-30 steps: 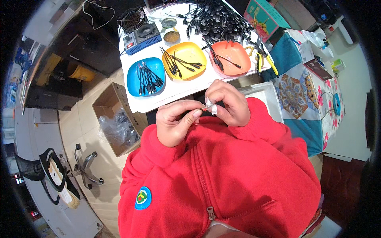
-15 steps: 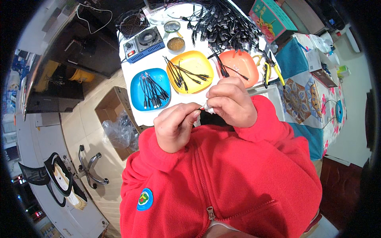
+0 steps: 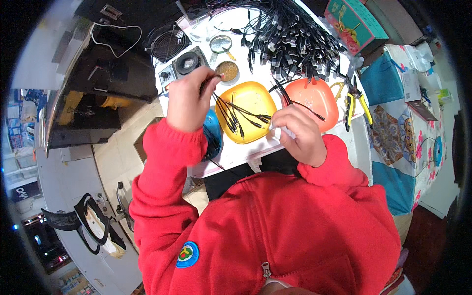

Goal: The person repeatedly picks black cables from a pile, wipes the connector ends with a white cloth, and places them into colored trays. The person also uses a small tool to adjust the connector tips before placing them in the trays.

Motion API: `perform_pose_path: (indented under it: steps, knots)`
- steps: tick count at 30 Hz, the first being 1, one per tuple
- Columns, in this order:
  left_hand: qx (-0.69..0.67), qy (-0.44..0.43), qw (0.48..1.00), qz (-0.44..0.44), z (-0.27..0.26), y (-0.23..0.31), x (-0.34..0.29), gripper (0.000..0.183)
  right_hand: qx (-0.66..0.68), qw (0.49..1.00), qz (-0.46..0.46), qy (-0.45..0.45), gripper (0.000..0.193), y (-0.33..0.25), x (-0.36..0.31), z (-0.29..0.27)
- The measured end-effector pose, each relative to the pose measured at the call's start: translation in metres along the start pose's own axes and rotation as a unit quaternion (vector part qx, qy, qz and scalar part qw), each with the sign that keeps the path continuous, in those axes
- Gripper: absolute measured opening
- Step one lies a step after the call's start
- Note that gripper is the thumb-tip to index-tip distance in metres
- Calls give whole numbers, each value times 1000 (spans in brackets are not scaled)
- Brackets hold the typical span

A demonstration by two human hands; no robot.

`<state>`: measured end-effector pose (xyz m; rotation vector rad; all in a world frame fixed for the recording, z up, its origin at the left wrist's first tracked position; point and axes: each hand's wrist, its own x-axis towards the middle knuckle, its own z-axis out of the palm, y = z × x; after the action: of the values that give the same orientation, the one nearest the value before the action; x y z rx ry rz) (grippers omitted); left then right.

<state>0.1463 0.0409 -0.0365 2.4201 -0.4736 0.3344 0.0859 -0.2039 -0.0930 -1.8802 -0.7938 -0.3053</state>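
Black and thin, the cable point(image 3: 220, 77) shows only as a short dark length with a reddish tip at the fingertips of the left hand point(image 3: 189, 101); its far end is hidden. That tip is beside the round metal tin point(image 3: 235, 79) with amber contents, near the back of the white surface point(image 3: 236, 155); whether the two touch cannot be made out. Crumpled and soft-looking, a white scrap point(image 3: 276, 132) sits in the right hand point(image 3: 302, 136), by the right edge of the yellow tray point(image 3: 263, 96).

Half a second ago both hands met in front of the red jacket point(image 3: 226, 231), with the cable's tip at the white scrap. Now they are well apart: the left has gone up and forward to the tin, while the right remains lower down with the scrap. The blue tray point(image 3: 212, 116), in full view then, is now mostly covered by the left hand and sleeve.

Thumb and forefinger of the left hand are closed in a narrow pinch on the cable. On the right, the fingers are curled inward, thumb and fingertips pressed together around the scrap, part of which pokes out.
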Motion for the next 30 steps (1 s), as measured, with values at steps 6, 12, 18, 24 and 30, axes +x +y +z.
perform_pose_path:
  steps: [6, 12, 18, 24, 30]
  knots:
    - [155, -75, 983, 65, 53, -63, 40, 6, 22, 998, 26, -61, 13, 15, -9, 9]
    - [249, -120, 956, 95, 67, -78, 43, 14, 52, 997, 10, -50, 12, 26, -12, 15]
    - [284, -133, 942, 120, 74, -74, 48, 5, 45, 997, 9, -58, 12, 31, -16, 15]
    - [304, -148, 932, 127, 81, -76, 49, 8, 41, 997, 7, -62, 11, 30, -17, 15]
    - [221, -111, 968, 46, 63, -73, 44, 9, 35, 998, 8, -52, 13, 25, -19, 12]
